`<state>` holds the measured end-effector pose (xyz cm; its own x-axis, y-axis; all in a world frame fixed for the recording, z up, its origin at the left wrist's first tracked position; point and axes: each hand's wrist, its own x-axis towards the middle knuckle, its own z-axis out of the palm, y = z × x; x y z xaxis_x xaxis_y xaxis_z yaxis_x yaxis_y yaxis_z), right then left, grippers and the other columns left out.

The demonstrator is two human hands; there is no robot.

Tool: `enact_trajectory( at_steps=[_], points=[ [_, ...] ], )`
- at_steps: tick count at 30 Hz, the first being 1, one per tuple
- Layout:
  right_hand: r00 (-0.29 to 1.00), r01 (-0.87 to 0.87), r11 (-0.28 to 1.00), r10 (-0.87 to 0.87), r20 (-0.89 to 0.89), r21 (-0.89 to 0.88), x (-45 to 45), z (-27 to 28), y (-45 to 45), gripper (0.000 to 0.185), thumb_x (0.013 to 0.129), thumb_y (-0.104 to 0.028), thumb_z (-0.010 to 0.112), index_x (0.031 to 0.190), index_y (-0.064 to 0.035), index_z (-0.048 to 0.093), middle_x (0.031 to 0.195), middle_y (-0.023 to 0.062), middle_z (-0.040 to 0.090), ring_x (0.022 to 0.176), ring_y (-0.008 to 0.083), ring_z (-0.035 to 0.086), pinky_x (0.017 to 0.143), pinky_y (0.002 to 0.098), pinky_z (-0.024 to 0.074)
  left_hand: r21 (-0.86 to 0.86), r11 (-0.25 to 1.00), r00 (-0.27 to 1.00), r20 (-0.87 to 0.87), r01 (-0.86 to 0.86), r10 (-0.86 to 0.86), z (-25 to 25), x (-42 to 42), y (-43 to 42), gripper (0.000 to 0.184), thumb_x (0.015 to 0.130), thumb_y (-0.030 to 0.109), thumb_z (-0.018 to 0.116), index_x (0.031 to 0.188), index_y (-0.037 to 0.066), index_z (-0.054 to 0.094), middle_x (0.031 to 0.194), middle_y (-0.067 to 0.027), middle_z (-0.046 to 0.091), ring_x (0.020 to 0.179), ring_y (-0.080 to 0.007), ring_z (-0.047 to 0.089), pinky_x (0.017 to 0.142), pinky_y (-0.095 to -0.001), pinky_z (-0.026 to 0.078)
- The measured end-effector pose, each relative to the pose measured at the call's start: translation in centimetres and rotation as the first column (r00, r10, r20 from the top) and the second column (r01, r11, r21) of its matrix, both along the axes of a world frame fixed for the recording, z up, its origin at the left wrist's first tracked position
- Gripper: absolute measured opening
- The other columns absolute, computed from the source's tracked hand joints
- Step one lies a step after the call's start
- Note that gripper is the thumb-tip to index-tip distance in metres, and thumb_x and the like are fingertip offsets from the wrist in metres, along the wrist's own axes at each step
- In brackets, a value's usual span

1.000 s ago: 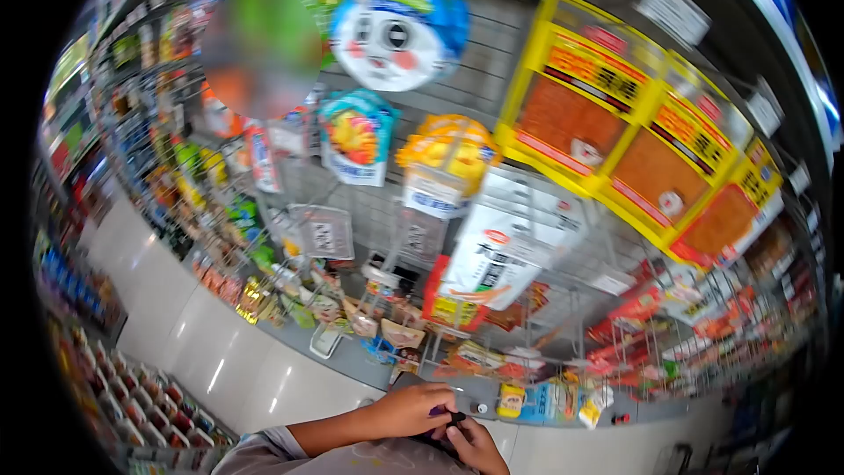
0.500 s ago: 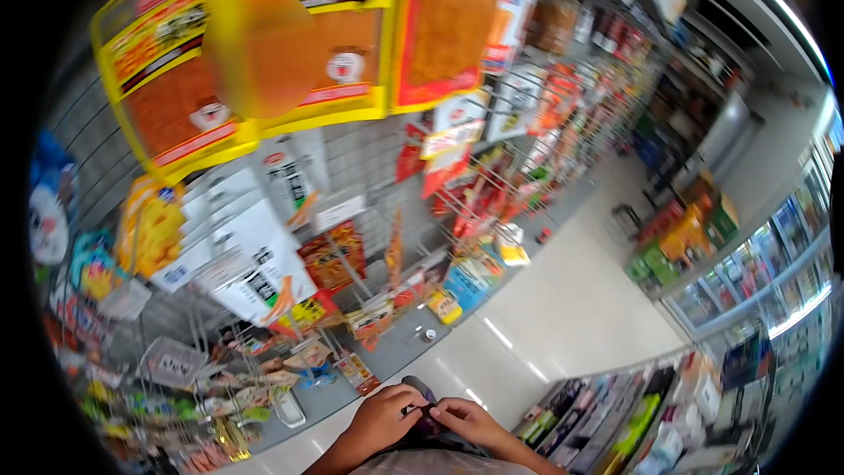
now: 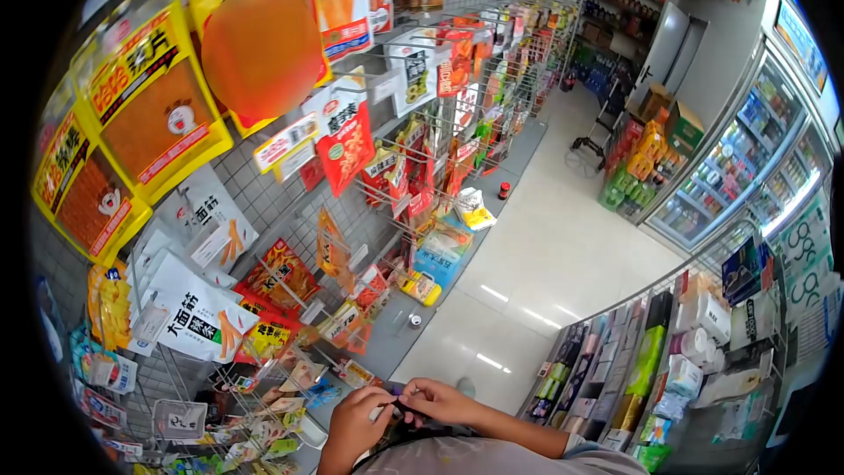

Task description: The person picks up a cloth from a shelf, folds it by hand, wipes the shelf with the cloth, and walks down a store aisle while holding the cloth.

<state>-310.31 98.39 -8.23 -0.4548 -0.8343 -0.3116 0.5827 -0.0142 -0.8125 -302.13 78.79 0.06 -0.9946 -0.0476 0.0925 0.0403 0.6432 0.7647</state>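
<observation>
My left hand (image 3: 357,423) and my right hand (image 3: 438,402) meet close to my body at the bottom of the head view. The fingers of both are closed, thumbs and fingertips pressed together. Between them is a small dark item, partly purple, too covered by the fingers to name. Left of my hands hang snack packs on wire hooks; the nearest are small packets low on the rack. A white snack bag (image 3: 199,317) and a red chip-like packet (image 3: 280,281) hang further up.
The snack rack (image 3: 378,343) runs along the left side. A pale tiled floor (image 3: 563,255) lies ahead, with a glass-door drinks fridge (image 3: 734,149) at the right. Stacked drink packs (image 3: 646,158) stand beside it. A low shelf of goods (image 3: 607,369) borders my right.
The view has swung rightward along the aisle, so the snack packs appear further left. My hands stay together near my body, with fingers still closed.
</observation>
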Motion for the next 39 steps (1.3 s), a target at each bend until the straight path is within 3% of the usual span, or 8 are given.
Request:
enact_trajectory(
  at_steps=[10,13,21,23,27,36,37,39],
  points=[
    [0.999,-0.031,0.991,0.029,-0.016,-0.130,-4.4,-2.6,7.3,0.026,0.106,-0.032,0.063,0.097,-0.0081,0.059,0.090,-0.0009,0.064,0.078,0.0064,0.060,0.071,0.0236,0.0500,0.014,0.998,0.995,0.078,-0.063,0.061,1.3,-4.7,9.0,0.016,0.081,0.000,0.078,0.095,0.002,0.072,0.094,-0.0123,0.067,0.084,-0.0266,0.070,0.075,-0.0336,0.055],
    [0.997,-0.079,0.995,0.078,-0.016,-0.054,-6.1,-1.7,10.9,0.031,0.106,-0.037,0.061,0.093,-0.0079,0.061,0.090,-0.0012,0.064,0.079,0.0060,0.059,0.072,0.0233,0.0489,-0.038,0.999,1.000,-0.029,-0.014,0.013,0.8,-6.7,12.0,0.017,0.079,0.001,0.079,0.092,0.004,0.069,0.093,-0.0089,0.070,0.081,-0.0270,0.069,0.071,-0.0327,0.054],
    [0.986,0.151,0.988,-0.154,-0.061,-0.044,-10.2,-1.5,21.1,0.032,0.109,-0.033,0.056,0.092,-0.0068,0.063,0.080,-0.0013,0.064,0.077,0.0062,0.061,0.072,0.0228,0.0491,-0.093,0.986,0.990,0.000,0.139,-0.140,0.7,-13.7,21.0,0.012,0.081,0.004,0.079,0.088,0.002,0.069,0.087,-0.0093,0.070,0.074,-0.0264,0.068,0.065,-0.0341,0.053],
    [0.973,0.232,0.969,-0.231,0.016,-0.090,-11.0,-0.7,22.7,0.032,0.109,-0.032,0.055,0.093,-0.0057,0.063,0.078,0.0000,0.064,0.073,0.0076,0.063,0.070,0.0239,0.0501,-0.071,0.983,0.982,0.101,0.167,-0.160,1.4,-15.2,22.4,0.013,0.081,0.002,0.078,0.091,0.000,0.069,0.091,-0.0107,0.070,0.084,-0.0284,0.069,0.075,-0.0344,0.054],
    [0.948,0.315,0.941,-0.318,0.000,-0.125,-12.5,-1.5,24.7,0.024,0.110,-0.029,0.054,0.105,-0.0062,0.059,0.078,0.0014,0.064,0.072,0.0090,0.064,0.067,0.0237,0.0496,-0.087,0.973,0.976,0.073,0.212,-0.206,1.9,-19.0,25.6,0.010,0.083,0.007,0.078,0.089,0.003,0.070,0.087,-0.0093,0.069,0.075,-0.0256,0.069,0.067,-0.0352,0.054],
    [0.792,0.610,0.789,-0.608,0.044,-0.068,-18.5,-2.0,30.2,0.021,0.105,-0.027,0.065,0.106,-0.0057,0.063,0.090,0.0005,0.068,0.081,0.0069,0.060,0.075,0.0220,0.0492,0.000,0.933,0.918,0.175,0.361,-0.355,-1.3,-29.6,30.0,0.015,0.088,0.017,0.078,0.092,0.004,0.070,0.089,-0.0103,0.070,0.076,-0.0251,0.070,0.067,-0.0348,0.054],
    [0.781,0.624,0.779,-0.624,0.029,-0.060,-19.6,-1.9,30.8,0.021,0.105,-0.027,0.065,0.106,-0.0057,0.063,0.090,0.0005,0.068,0.081,0.0069,0.060,0.075,0.0220,0.0492,0.010,0.919,0.899,0.205,0.394,-0.388,-1.3,-31.3,30.7,0.018,0.090,0.020,0.077,0.092,0.004,0.070,0.089,-0.0107,0.071,0.076,-0.0252,0.070,0.067,-0.0346,0.054],
    [0.596,0.778,0.628,-0.738,-0.317,0.001,-22.0,-1.7,31.7,0.020,0.104,-0.025,0.067,0.104,-0.0052,0.066,0.088,-0.0021,0.065,0.081,0.0059,0.058,0.074,0.0210,0.0463,0.010,0.882,0.852,0.256,0.470,-0.457,-1.3,-34.7,31.9,0.019,0.092,0.017,0.073,0.096,-0.002,0.069,0.088,-0.0141,0.070,0.080,-0.0257,0.070,0.072,-0.0350,0.054]
  ],
)
